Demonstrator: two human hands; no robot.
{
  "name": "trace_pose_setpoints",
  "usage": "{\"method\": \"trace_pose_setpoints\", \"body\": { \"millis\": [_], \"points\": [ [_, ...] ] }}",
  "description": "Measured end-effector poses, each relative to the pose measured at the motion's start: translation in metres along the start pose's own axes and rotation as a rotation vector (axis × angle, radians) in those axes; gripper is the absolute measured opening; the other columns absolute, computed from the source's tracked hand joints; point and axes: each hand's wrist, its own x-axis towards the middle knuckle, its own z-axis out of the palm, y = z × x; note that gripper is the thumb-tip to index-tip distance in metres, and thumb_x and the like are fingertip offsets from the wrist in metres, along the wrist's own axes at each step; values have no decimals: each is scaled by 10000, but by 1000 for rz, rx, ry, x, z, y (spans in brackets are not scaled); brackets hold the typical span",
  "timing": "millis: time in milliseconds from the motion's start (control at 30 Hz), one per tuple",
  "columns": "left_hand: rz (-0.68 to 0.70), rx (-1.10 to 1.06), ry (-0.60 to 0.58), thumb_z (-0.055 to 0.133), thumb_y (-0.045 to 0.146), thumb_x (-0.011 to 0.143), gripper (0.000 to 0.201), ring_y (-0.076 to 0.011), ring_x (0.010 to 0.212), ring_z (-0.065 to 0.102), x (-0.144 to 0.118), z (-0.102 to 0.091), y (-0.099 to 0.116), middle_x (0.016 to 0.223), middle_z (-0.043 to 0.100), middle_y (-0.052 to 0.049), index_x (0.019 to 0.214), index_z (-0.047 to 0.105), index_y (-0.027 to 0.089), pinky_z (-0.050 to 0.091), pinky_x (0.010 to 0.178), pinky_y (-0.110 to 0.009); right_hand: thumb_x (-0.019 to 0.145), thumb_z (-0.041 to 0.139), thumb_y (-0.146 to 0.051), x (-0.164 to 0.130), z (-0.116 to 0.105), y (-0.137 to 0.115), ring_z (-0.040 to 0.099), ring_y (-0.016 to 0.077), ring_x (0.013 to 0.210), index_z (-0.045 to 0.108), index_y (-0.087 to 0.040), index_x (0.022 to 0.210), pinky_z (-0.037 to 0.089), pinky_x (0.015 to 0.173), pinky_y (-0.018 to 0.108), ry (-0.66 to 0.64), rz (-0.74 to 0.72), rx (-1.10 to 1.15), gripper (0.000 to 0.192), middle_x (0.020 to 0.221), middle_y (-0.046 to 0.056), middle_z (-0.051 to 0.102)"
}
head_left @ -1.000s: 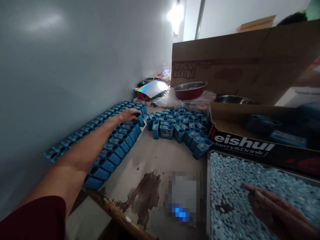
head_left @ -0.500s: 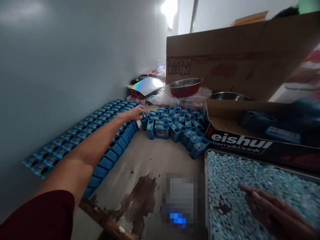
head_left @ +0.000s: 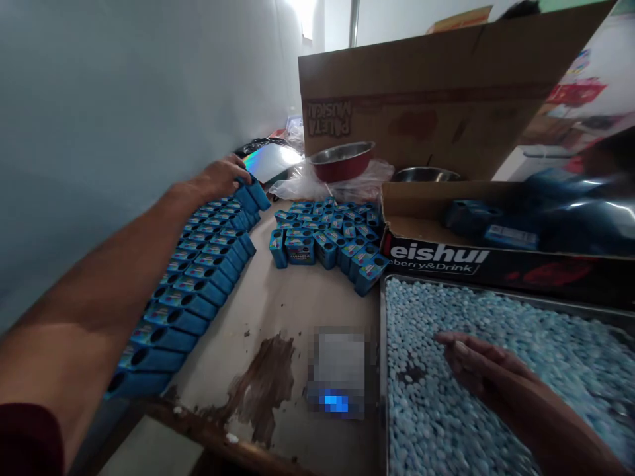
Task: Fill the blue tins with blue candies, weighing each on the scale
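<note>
At the far end of the rows by the wall, my left hand (head_left: 225, 173) is closed on small blue boxes (head_left: 254, 192), which look like a pair and are tilted. Below them, long rows of blue boxes (head_left: 184, 284) stand packed together, with dark round holes on top. A looser cluster of blue boxes (head_left: 300, 250) stands at mid table. My right hand (head_left: 489, 370) hovers over a metal tray (head_left: 383, 370) of pale blue, pebble-like pieces (head_left: 421, 311). Its thumb presses against its fingers; whatever may lie inside is hidden.
A black-printed carton (head_left: 436, 259) with blue packs borders the tray. Behind stand a red bowl (head_left: 342, 162), a steel bowl (head_left: 426, 174) and a tall cardboard box (head_left: 377, 99). A pixelated object (head_left: 340, 370) lies left of the tray. The wall (head_left: 124, 99) flanks the rows.
My left hand has carried blue boxes from the cluster's left edge leftward to the far end of the rows. The view has turned right; my right hand stays over the tray.
</note>
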Motion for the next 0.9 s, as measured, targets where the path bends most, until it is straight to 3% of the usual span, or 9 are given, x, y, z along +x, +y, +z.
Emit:
{"method": "trace_pose_setpoints", "body": {
  "millis": [100,167,300,400,500,600,700,800,900],
  "points": [
    [43,-33,-46,552,-18,894,330,-149,1195,576,-10,-39,34,1377,643,-62,1136,764,54,450,1207,-334,675,976,-566,-3,2,-2,618,184,749,886,-198,1075,526,654,294,-100,-50,53,551,816,69,701],
    [110,-76,-108,528,-11,877,364,-167,1215,599,-19,-35,74,1361,670,-61,1112,791,77,455,1195,-324,661,992,-547,-4,2,-5,560,161,700,886,-194,1050,475,620,290,-173,-65,72,536,776,50,655],
    [206,-152,-245,563,-4,803,407,-181,1183,666,-33,30,169,1260,763,-35,1028,843,188,501,1118,-260,696,971,-543,-3,4,-8,458,143,635,876,-193,1035,381,565,290,-277,-119,24,497,727,27,586],
    [187,-171,-308,620,18,740,392,-215,1074,718,-39,80,218,1109,811,-36,982,860,210,572,979,-246,725,952,-548,0,5,-5,436,136,630,865,-189,1052,346,564,284,-332,-150,24,493,728,18,571],
    [146,-177,-302,611,45,745,474,-242,1107,727,-43,89,229,1169,803,-35,1116,858,206,582,979,-269,731,945,-569,5,0,-2,444,128,639,856,-187,1078,334,578,276,-353,-192,-3,523,743,14,585],
    [94,-173,-259,621,71,749,511,-298,1231,689,-51,62,217,1273,770,-69,1192,841,196,559,1084,-351,770,912,-572,10,-12,-7,455,130,646,842,-187,1088,334,589,279,-318,-301,-114,505,740,6,599],
    [48,-162,-262,633,156,812,370,-292,1098,731,-65,29,212,1114,806,-47,1092,861,237,579,1028,-376,780,885,-539,13,-23,-15,457,127,640,825,-172,1028,336,592,280,-267,-401,-230,447,721,-1,613],
    [96,-132,-353,692,277,840,256,-273,963,751,-85,14,236,1013,829,-22,1021,874,271,577,892,-324,767,862,-503,14,-22,-18,448,121,614,815,-157,987,308,564,275,-287,-422,-354,413,700,1,630],
    [174,-151,-434,708,336,855,268,-240,968,757,-105,20,279,1111,841,-6,1058,876,289,551,804,-264,728,861,-481,11,-9,-14,471,123,594,805,-155,951,311,546,267,-374,-358,-417,398,659,-2,624]
  ]
}}
